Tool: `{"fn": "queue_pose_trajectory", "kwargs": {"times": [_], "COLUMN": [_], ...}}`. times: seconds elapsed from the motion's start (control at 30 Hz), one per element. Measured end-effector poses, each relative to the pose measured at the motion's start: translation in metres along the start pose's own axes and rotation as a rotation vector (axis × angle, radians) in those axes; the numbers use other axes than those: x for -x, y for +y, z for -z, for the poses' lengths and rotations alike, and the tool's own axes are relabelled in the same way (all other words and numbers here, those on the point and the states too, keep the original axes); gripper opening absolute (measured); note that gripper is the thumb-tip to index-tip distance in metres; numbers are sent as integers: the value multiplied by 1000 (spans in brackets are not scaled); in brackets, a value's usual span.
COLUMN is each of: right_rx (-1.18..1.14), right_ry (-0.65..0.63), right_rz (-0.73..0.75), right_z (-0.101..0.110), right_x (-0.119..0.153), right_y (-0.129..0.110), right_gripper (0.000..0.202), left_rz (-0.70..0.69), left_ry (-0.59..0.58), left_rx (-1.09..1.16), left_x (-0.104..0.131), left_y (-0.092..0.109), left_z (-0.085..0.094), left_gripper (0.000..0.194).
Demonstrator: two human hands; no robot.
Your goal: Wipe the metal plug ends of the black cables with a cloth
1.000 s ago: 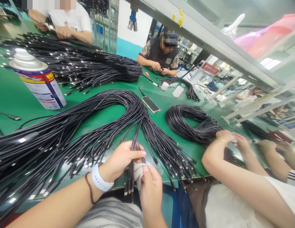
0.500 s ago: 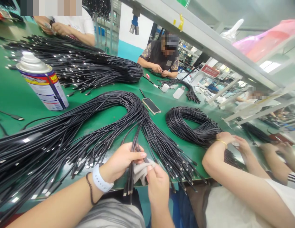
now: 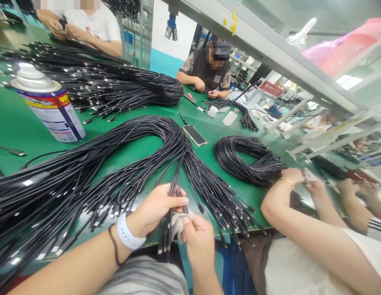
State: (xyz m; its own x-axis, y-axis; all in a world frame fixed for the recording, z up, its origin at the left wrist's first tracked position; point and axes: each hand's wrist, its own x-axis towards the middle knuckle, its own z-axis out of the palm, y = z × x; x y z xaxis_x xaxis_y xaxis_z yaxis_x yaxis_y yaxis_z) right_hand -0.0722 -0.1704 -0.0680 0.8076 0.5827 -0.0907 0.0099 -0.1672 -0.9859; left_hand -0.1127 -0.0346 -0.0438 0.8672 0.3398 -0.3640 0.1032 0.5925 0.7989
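My left hand [image 3: 161, 207] is closed round a few black cables [image 3: 168, 229], whose metal-tipped plugs hang below the fingers over the table's front edge. Just to the right, my right hand [image 3: 199, 235] pinches a pale grey cloth [image 3: 178, 223], folded against the end of one cable. That cable's tip is hidden in the cloth. The held cables run up into a large bent bundle of black cables [image 3: 159, 127] lying on the green table [image 3: 144, 147]. Its plug ends fan out on both sides of my hands.
A spray can [image 3: 50, 106] stands at the left. Behind the bundle lie a phone [image 3: 195, 135] and a second cable pile [image 3: 131, 84]. A coiled bundle [image 3: 236, 159] is at right, near a co-worker's arm [image 3: 300, 217]. Other people sit across the table. A metal beam [image 3: 270, 49] crosses overhead.
My right hand and the cloth have shifted slightly left and down along the cable end. My left hand keeps its hold. The neighbouring co-worker's hands have moved slightly.
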Motion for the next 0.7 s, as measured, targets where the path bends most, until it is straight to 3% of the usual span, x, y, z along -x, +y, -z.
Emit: {"fn": "queue_pose_trajectory", "kwargs": {"times": [0.1, 0.23, 0.5, 0.7], "right_rx": [187, 227, 225, 141], "right_ry": [-38, -75, -207, -143], "right_rz": [122, 184, 174, 63], "right_z": [7, 22, 33, 21], "right_x": [6, 11, 16, 12], "right_y": [-8, -12, -2, -5], "right_gripper": [29, 32, 34, 37], "left_rz": [-1, 13, 29, 16], "left_ry": [-9, 2, 18, 21], "left_rx": [-9, 0, -20, -56], "left_x": [1, 3, 2, 2], "left_y": [1, 3, 2, 1], "left_z": [-1, -3, -3, -2], "left_gripper": [25, 25, 26, 26]}}
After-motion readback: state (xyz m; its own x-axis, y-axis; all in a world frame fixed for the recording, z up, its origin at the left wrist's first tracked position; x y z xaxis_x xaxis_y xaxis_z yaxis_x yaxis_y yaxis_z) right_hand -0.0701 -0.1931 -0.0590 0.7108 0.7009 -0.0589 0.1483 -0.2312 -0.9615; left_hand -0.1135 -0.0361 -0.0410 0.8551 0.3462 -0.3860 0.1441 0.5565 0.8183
